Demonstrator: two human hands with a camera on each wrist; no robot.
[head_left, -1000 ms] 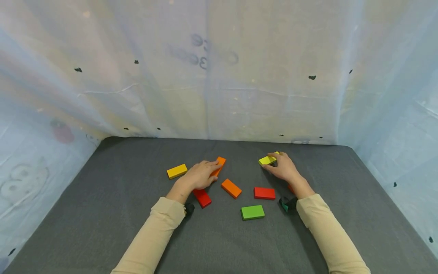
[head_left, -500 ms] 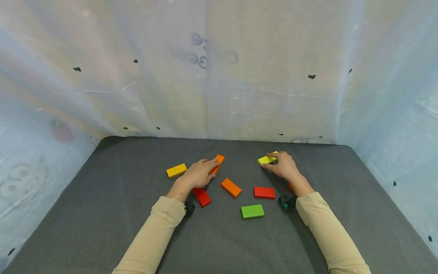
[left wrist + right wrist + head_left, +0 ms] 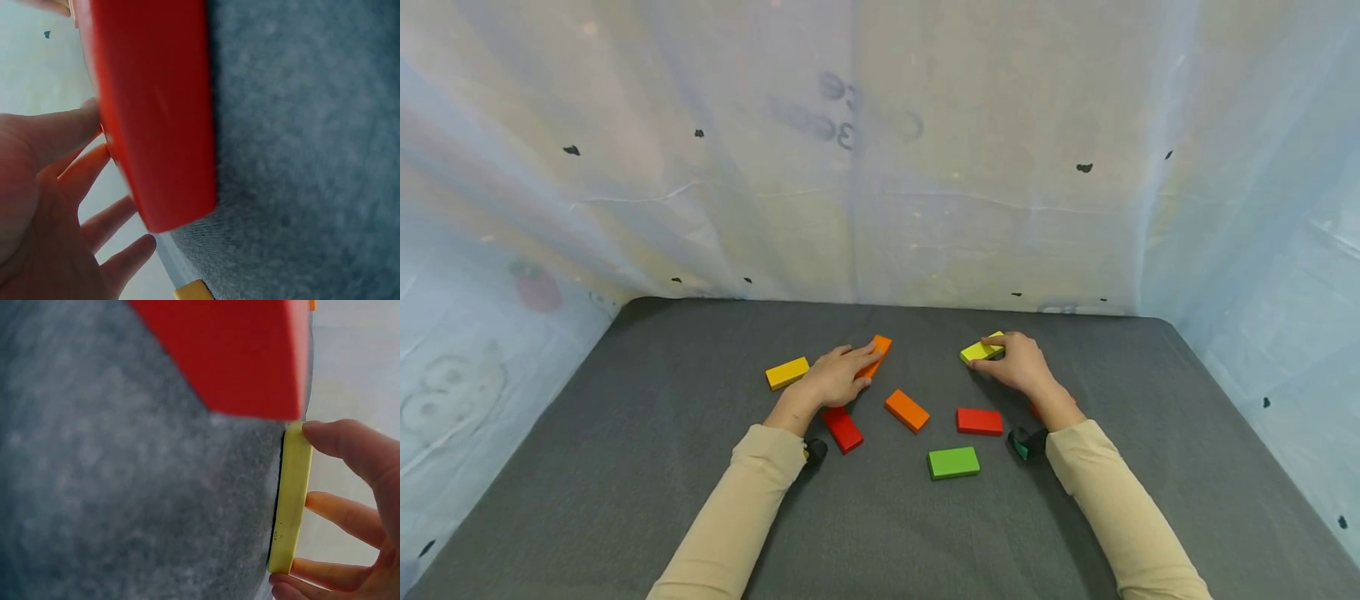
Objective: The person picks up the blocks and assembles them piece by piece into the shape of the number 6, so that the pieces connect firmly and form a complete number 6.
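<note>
My left hand (image 3: 829, 379) holds an orange block (image 3: 883, 342) at the back middle, fingers over it and thumb at its near end. In the left wrist view a large red block (image 3: 159, 119) hides that grip, and the fingers (image 3: 111, 219) show behind it. Farther right, my right hand (image 3: 1021, 362) grips a bright yellow block (image 3: 977, 353) between thumb and fingers. The right wrist view shows the thumb at one end of this yellow block (image 3: 291, 500) and fingertips toward the other.
Around the hands on the dark grey cloth (image 3: 880, 533) lie an amber block (image 3: 787, 373), a red block (image 3: 843, 430), another orange block (image 3: 907, 411), a second red block (image 3: 979, 422) and a green block (image 3: 953, 463). My right forearm partly covers another reddish block (image 3: 1035, 411). Pale sheeting (image 3: 962, 250) stands behind.
The yellow block has shifted slightly left with my right hand. My left hand and its orange block have moved a little away and to the left. Other blocks stay put.
</note>
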